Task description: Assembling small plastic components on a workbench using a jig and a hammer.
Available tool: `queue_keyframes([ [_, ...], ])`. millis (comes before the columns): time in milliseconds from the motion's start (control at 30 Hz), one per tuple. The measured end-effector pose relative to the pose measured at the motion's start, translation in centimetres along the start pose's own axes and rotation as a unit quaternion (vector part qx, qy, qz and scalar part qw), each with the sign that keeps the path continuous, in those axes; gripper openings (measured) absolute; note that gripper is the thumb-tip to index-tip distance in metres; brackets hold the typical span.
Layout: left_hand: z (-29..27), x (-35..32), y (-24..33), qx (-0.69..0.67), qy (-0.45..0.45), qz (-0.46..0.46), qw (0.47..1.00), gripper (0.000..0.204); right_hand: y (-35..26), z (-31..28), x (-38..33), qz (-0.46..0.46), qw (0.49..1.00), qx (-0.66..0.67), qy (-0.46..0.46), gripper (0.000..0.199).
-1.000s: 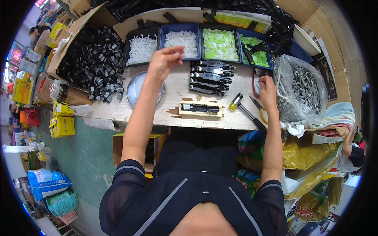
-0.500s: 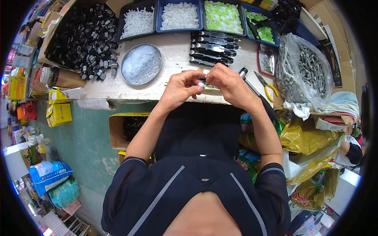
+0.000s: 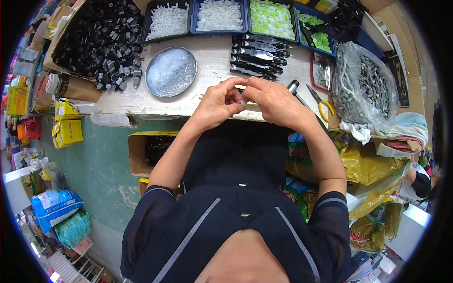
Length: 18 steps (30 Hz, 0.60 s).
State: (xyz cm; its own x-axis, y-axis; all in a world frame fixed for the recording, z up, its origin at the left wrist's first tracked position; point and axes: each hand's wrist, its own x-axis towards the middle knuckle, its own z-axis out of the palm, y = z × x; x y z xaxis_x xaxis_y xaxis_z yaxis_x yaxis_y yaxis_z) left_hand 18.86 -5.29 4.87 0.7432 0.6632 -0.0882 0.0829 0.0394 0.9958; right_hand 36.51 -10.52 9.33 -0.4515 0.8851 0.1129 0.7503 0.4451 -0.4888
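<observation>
Over the front edge of the workbench (image 3: 160,107), my two hands meet with fingertips together. My left hand (image 3: 218,106) is closed, pinching a small white plastic piece (image 3: 243,102) between thumb and fingers. My right hand (image 3: 277,103) is closed against it from the other side; its fingers hide most of what they grip. A bit of something dark shows between the hands, too covered to name. Just beyond them lies a stack of black, slim assemblies with shiny metal strips (image 3: 258,56). A black rod-like tool (image 3: 293,87) lies beside my right hand.
A round metal dish (image 3: 192,78) holds clear, greasy-looking stuff. Behind stand trays of white pegs (image 3: 167,21), white caps (image 3: 220,16) and green pieces (image 3: 272,20). Black parts (image 3: 106,42) fill a box at left. Yellow-handled pliers (image 3: 324,107) and a bag of grey parts (image 3: 365,87) are at right.
My right fingers have come down over the white piece, so less of it shows. Both hands have drawn closer together. The whole view has shifted slightly.
</observation>
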Motion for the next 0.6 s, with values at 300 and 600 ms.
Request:
queue_keyframes([
  [300,-0.05,-0.07,0.01,0.001,-0.001,-0.013,1.0,0.052,-0.07,-0.13,0.21,0.006,0.999,0.038,0.011,0.018],
  [600,0.3,0.14,-0.79,0.031,0.019,0.026,0.999,0.053,-0.16,-0.06,0.92,0.0,0.998,0.036,-0.045,0.017],
])
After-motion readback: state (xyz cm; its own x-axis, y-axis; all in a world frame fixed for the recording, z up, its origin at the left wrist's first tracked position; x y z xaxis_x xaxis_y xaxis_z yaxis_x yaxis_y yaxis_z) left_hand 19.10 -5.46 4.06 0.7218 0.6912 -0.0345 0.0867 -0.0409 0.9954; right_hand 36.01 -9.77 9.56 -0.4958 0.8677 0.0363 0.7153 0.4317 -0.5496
